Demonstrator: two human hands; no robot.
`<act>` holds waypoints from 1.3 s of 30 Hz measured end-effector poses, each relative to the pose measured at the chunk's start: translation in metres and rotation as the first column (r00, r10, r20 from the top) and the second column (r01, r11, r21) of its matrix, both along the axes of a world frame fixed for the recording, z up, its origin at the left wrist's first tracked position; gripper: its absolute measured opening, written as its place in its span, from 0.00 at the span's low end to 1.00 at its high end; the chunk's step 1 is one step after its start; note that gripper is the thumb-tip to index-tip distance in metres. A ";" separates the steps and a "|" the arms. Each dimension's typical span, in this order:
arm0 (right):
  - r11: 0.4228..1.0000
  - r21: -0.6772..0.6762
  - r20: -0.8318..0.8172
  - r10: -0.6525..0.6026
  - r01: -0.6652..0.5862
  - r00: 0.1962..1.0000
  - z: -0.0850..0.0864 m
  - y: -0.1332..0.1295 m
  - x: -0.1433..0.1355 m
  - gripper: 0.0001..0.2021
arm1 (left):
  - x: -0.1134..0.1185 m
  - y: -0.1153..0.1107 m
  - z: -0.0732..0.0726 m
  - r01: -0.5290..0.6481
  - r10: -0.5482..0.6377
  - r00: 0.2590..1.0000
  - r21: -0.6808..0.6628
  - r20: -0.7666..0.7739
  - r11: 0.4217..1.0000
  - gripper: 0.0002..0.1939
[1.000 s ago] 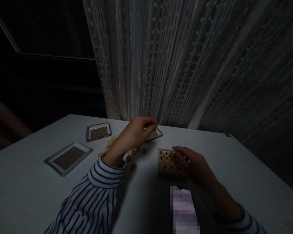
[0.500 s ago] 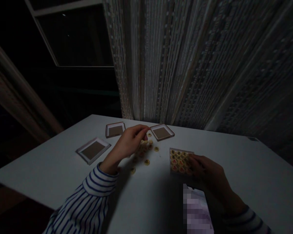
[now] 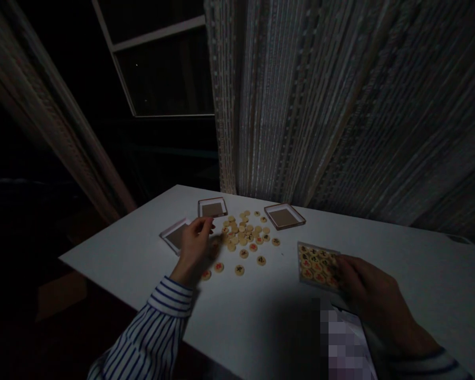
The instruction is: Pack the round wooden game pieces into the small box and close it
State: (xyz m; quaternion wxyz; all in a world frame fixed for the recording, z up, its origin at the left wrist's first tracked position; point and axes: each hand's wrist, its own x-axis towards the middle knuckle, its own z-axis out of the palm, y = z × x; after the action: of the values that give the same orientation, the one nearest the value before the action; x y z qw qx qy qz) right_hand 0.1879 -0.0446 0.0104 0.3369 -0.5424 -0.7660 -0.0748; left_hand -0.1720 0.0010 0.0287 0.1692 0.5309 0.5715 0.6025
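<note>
Round wooden pieces (image 3: 241,228) with red or black characters lie heaped and scattered on the white table (image 3: 237,316). My left hand (image 3: 196,237) hovers at the left side of the heap, thumb and fingertips pinched together; what they hold, if anything, is too small to make out. At the right, a shallow box (image 3: 300,269) is filled with rows of the same pieces, faces up. My right hand (image 3: 368,287) grips its right edge, fingers partly hidden in shadow.
Three shallow trays stand on the table: one at the back left (image 3: 212,200), one partly behind my left hand (image 3: 167,237), one at the back right (image 3: 285,206). A phone-like device (image 3: 350,338) lies at the front right. Curtains (image 3: 261,105) hang behind.
My left hand has moved left, off the heap, uncovering many pieces. The view has shifted left, so the table appears further right. My right hand still grips the filled box.
</note>
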 end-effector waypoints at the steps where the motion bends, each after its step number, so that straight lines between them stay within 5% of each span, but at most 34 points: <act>1: 1.000 -0.015 -0.016 -0.009 0.009 1.000 0.000 0.000 -0.001 0.18 | -0.003 0.000 -0.006 0.006 -0.006 1.000 -0.009 0.010 1.000 0.15; 7: 0.989 -0.138 -0.132 -0.074 0.055 0.989 0.006 0.001 -0.006 0.19 | -0.018 -0.004 -0.024 0.035 -0.031 0.998 -0.075 0.061 0.997 0.17; 16: 0.951 -0.308 -0.069 -0.026 0.004 0.997 0.030 -0.001 -0.020 0.18 | -0.035 0.015 -0.007 0.179 -0.184 0.982 -0.105 -0.040 0.978 0.16; 21: 0.947 -0.308 0.087 0.126 -0.094 0.988 0.040 0.013 -0.033 0.16 | -0.029 0.048 0.006 0.259 -0.265 0.957 -0.062 -0.115 0.964 0.11; 25: 0.923 -0.341 0.212 0.260 -0.178 0.942 0.046 0.031 -0.050 0.15 | -0.026 0.072 0.000 0.279 -0.286 0.945 -0.066 -0.160 0.958 0.11; 30: 0.905 -0.335 0.354 0.378 -0.261 0.856 0.044 0.056 -0.081 0.13 | -0.041 0.069 -0.008 0.279 -0.306 0.906 -0.129 -0.293 0.951 0.13; 34: 0.873 -0.402 0.391 0.438 -0.277 0.810 0.038 0.074 -0.117 0.13 | -0.058 0.050 -0.002 0.424 -0.549 0.750 -0.368 -0.370 0.827 0.11; 39: 0.836 -0.451 0.421 0.507 -0.311 0.753 0.029 0.088 -0.159 0.09 | -0.064 0.035 -0.002 0.483 -0.712 0.593 -0.541 -0.377 0.689 0.08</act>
State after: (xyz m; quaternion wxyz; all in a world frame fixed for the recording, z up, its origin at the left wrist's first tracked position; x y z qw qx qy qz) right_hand 0.0287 0.0439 0.0397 0.0199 -0.3681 -0.9296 -0.0039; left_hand -0.2358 0.0362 0.0270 0.2901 0.8018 0.4828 0.1996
